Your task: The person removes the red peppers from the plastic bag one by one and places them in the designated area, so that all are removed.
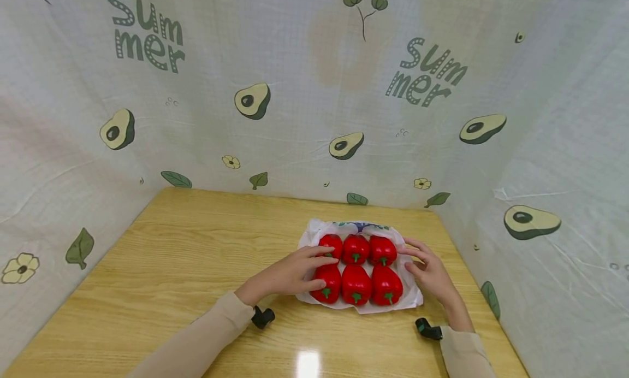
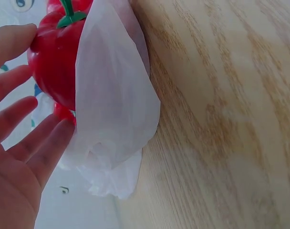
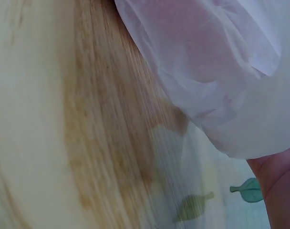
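Left hand (image 1: 295, 271), fingers straight, rests against the left side of six red peppers (image 1: 356, 269), packed in two rows on a white plastic bag (image 1: 413, 296) on the tabletop (image 1: 187, 258). Right hand (image 1: 427, 269), loosely relaxed, touches the bag's right edge. Peppers appear fully arranged; the bag lies open around them.

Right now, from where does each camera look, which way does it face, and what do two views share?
Head: from above, forward and down at the table; shows six red peppers on a white bag, both hands, sleeves.
Left wrist: beside the left hand, facing a pepper and bag edge; fingers show.
Right wrist: low by the right hand, facing bag and tabletop; a bit of skin shows.
Shared: bag and wooden table appear in all.
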Demonstrator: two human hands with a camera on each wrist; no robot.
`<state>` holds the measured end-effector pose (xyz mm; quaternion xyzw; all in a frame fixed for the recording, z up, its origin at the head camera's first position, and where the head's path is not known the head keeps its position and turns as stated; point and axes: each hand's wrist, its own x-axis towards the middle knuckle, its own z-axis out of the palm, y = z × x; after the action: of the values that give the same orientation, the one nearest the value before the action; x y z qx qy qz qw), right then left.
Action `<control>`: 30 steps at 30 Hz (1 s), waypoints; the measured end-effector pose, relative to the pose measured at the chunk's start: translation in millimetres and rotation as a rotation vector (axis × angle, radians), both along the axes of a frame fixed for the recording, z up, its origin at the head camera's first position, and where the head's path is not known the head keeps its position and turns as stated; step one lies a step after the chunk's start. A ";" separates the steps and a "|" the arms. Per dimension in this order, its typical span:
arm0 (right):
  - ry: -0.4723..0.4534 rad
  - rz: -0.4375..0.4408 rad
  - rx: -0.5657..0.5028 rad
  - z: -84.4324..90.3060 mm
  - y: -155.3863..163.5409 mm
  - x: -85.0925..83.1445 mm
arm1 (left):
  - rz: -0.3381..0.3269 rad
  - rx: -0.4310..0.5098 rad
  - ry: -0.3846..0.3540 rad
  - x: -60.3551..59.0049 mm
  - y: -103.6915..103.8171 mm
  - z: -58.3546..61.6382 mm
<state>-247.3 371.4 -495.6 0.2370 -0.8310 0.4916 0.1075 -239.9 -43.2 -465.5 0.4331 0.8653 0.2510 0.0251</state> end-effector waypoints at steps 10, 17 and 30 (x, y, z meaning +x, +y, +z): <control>-0.020 -0.008 0.016 -0.2 0.5 0.1 | -0.025 -0.010 -0.008 1.0 2.4 0.6; -0.009 -0.023 0.045 2.5 0.5 0.5 | -0.041 -0.003 -0.021 2.5 3.2 4.3; -0.025 -0.045 0.068 4.9 -1.8 2.0 | -0.050 -0.030 -0.023 1.7 5.5 2.0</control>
<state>-245.3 369.6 -490.7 0.2158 -0.8536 0.4634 0.1002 -238.2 -37.7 -463.5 0.4512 0.8576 0.2423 0.0475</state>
